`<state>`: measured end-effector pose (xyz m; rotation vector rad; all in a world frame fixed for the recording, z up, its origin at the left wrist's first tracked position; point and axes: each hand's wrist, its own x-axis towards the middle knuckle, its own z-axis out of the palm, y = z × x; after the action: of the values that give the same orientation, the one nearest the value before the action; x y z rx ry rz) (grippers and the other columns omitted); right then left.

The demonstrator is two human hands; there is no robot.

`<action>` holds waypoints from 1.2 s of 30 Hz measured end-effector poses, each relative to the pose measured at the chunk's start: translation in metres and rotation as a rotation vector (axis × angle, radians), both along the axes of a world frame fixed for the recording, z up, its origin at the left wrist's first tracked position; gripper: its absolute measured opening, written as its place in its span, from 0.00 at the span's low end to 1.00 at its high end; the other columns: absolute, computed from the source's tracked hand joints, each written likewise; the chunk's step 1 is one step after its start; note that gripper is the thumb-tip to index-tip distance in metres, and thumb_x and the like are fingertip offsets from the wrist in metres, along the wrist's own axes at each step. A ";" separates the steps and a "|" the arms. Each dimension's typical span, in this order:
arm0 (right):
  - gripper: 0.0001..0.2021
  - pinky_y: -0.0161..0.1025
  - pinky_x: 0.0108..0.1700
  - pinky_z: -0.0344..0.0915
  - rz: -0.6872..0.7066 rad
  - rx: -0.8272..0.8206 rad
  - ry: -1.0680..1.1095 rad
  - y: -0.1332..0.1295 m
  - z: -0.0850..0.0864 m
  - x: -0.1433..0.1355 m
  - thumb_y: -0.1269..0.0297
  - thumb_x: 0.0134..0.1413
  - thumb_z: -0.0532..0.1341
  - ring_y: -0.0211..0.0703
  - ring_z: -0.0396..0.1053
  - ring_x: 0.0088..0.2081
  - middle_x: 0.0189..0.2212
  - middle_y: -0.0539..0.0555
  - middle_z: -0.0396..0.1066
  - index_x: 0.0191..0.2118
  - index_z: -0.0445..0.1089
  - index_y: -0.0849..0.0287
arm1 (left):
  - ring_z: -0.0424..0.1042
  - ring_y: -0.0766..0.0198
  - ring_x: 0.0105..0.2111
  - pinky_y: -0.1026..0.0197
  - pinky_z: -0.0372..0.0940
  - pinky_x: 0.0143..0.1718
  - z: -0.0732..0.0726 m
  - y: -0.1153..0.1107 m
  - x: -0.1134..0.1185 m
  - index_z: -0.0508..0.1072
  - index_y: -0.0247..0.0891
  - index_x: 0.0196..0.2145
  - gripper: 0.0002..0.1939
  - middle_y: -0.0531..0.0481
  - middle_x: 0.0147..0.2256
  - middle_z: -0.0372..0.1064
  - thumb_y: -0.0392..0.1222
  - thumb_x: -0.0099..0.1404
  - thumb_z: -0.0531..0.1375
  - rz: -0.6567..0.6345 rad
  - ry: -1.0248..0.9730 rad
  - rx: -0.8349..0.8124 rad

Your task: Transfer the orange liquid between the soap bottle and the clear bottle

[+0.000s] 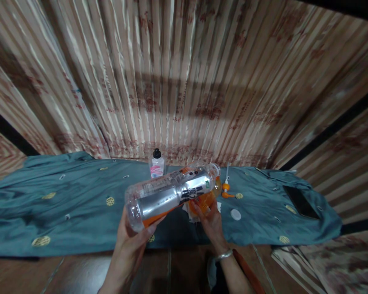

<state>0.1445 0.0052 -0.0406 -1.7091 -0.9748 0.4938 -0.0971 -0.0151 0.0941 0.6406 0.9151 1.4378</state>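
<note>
My left hand is closed around the base of a big clear plastic bottle with a silver and orange label. It lies nearly sideways in the air, its neck pointing right and slightly up. Below the neck, my right hand grips an orange bottle, partly hidden behind the clear one. Whether the two mouths touch I cannot tell. White tissue shows beneath the orange bottle. To the right lie an orange pump top with its tube and a round white cap.
A green cloth with yellow patterns covers the table. Toward the back stands a clear bottle with a black cap. A dark phone-like slab rests at the right. Striped curtains close off the back and sides.
</note>
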 end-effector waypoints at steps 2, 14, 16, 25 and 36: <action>0.36 0.60 0.54 0.87 -0.006 0.016 0.010 0.000 0.001 -0.001 0.30 0.57 0.72 0.72 0.91 0.52 0.49 0.64 0.92 0.59 0.78 0.53 | 0.86 0.29 0.64 0.29 0.83 0.66 -0.001 0.000 0.000 0.87 0.48 0.61 0.47 0.41 0.61 0.89 0.51 0.43 0.92 0.004 0.006 -0.005; 0.36 0.64 0.56 0.85 -0.005 0.019 0.014 0.000 -0.001 0.001 0.32 0.56 0.73 0.75 0.90 0.54 0.51 0.66 0.91 0.60 0.77 0.54 | 0.84 0.28 0.67 0.28 0.80 0.69 -0.003 0.000 -0.001 0.87 0.47 0.60 0.45 0.40 0.61 0.89 0.51 0.45 0.91 -0.013 0.015 -0.001; 0.37 0.64 0.55 0.85 -0.014 0.014 0.018 0.000 -0.001 0.001 0.32 0.55 0.73 0.75 0.90 0.54 0.51 0.67 0.91 0.60 0.76 0.54 | 0.84 0.29 0.67 0.29 0.80 0.70 -0.004 0.000 0.000 0.86 0.47 0.61 0.46 0.41 0.61 0.89 0.50 0.45 0.91 -0.010 0.008 -0.001; 0.36 0.68 0.58 0.83 -0.002 -0.017 0.056 0.000 0.002 0.001 0.33 0.54 0.73 0.77 0.89 0.55 0.52 0.68 0.91 0.59 0.75 0.53 | 0.86 0.31 0.65 0.29 0.81 0.69 -0.004 0.000 0.001 0.87 0.51 0.63 0.48 0.43 0.61 0.89 0.49 0.45 0.91 -0.008 -0.002 0.003; 0.35 0.64 0.53 0.86 -0.023 0.014 0.053 0.003 0.000 0.002 0.34 0.53 0.75 0.76 0.90 0.52 0.48 0.66 0.91 0.57 0.78 0.55 | 0.86 0.32 0.65 0.30 0.78 0.72 -0.006 0.001 0.001 0.86 0.50 0.64 0.48 0.43 0.61 0.89 0.49 0.45 0.91 -0.002 0.010 0.008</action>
<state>0.1469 0.0079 -0.0403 -1.6849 -0.9178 0.5130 -0.0958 -0.0139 0.0886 0.6557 0.9166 1.4381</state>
